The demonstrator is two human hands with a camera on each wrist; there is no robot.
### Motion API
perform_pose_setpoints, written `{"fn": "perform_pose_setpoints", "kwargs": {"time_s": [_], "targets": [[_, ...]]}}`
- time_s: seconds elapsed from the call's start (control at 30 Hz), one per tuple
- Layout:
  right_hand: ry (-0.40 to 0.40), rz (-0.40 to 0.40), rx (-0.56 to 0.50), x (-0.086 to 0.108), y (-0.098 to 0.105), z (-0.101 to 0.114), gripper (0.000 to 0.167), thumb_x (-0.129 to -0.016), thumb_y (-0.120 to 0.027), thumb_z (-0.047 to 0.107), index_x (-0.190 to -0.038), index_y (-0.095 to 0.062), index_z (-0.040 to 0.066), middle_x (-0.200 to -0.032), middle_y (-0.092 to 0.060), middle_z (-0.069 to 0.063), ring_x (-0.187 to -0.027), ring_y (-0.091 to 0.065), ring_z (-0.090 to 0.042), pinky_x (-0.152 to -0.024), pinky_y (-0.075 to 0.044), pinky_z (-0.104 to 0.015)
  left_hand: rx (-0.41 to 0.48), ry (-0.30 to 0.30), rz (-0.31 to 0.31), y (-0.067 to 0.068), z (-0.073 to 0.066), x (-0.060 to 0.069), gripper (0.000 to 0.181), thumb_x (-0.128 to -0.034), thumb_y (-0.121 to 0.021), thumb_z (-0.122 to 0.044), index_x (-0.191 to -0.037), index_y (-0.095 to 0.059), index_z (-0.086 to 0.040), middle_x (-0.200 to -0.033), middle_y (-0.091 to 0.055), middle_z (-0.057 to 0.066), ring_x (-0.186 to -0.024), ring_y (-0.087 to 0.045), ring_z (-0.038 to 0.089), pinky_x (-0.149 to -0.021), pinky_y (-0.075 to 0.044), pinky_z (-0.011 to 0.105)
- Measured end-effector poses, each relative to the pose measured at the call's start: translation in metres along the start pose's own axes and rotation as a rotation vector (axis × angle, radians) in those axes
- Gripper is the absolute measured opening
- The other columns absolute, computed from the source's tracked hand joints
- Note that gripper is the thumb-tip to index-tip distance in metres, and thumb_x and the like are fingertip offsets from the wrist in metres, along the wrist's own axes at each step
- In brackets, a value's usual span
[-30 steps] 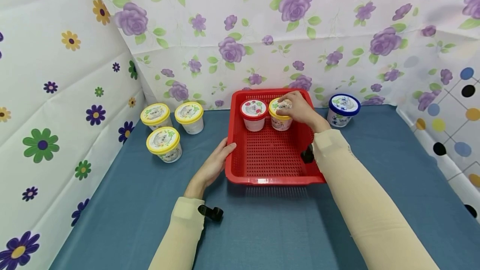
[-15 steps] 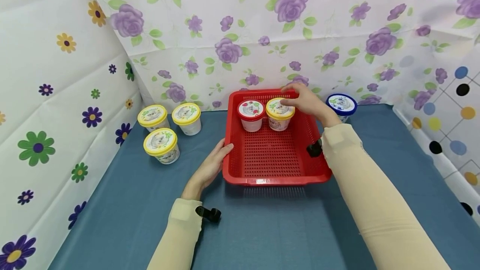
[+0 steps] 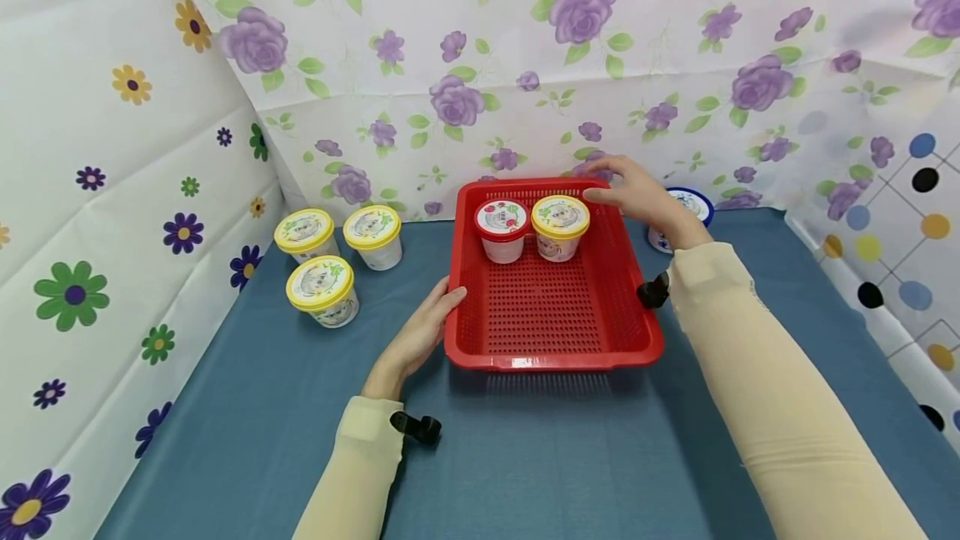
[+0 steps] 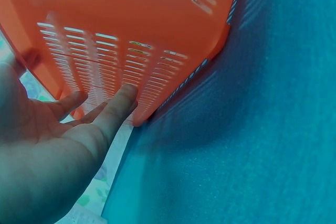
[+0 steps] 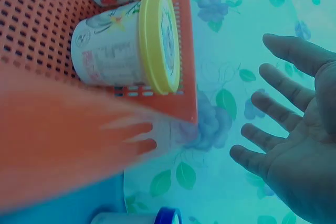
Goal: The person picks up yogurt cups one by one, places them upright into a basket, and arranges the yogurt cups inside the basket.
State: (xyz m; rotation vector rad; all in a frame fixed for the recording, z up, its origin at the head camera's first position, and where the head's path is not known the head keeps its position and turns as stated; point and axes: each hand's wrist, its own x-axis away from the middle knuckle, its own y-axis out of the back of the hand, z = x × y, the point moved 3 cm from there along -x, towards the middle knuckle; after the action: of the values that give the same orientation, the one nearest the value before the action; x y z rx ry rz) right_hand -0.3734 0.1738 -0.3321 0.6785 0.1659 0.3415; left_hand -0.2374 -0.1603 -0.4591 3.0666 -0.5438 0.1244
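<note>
Inside the red basket (image 3: 555, 361), a red-lidded tub (image 3: 502, 232) and a yellow-lidded tub (image 3: 558, 227) stand side by side at the back. My left hand (image 3: 420, 332) grips the basket's left side, its thumb at the rim; in the left wrist view its fingers (image 4: 113, 111) lie against the slotted outer wall. Over the back right corner hovers my right hand (image 3: 645, 194), holding nothing; the right wrist view shows its fingers (image 5: 278, 108) spread apart. Behind that hand, a blue-lidded tub (image 3: 692, 203) is partly hidden, outside the basket.
Three more yellow-lidded tubs (image 3: 322, 286) stand on the blue cloth (image 3: 525, 457) left of the basket. Flowered sheets (image 3: 480, 48) hang behind and at the left, and a dotted sheet (image 3: 900, 273) at the right.
My right hand has let go of the yellow-lidded tub in the basket and moved right, now partly covering the blue-lidded tub. My left hand has stayed on the basket.
</note>
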Motion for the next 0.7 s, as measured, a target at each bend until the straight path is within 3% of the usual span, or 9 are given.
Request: {"fn": "perform_pose_setpoints", "kwargs": {"time_s": [0.7], "targets": [[-0.05, 0.018, 0.08, 0.019, 0.024, -0.029, 0.058, -0.106, -0.062, 0.03, -0.154, -0.045, 0.004, -0.17, -0.02, -0.019, -0.157, -0.015, -0.043, -0.118, -0.022, -0.07, 0.023, 0.001, 0.005, 0.0, 0.001, -0.001, 0.061, -0.1098, -0.049, -0.043, -0.161, -0.028, -0.019, -0.155, -0.046, 0.017, -0.134, -0.053, 0.036, -0.107, -0.049, 0.048]]}}
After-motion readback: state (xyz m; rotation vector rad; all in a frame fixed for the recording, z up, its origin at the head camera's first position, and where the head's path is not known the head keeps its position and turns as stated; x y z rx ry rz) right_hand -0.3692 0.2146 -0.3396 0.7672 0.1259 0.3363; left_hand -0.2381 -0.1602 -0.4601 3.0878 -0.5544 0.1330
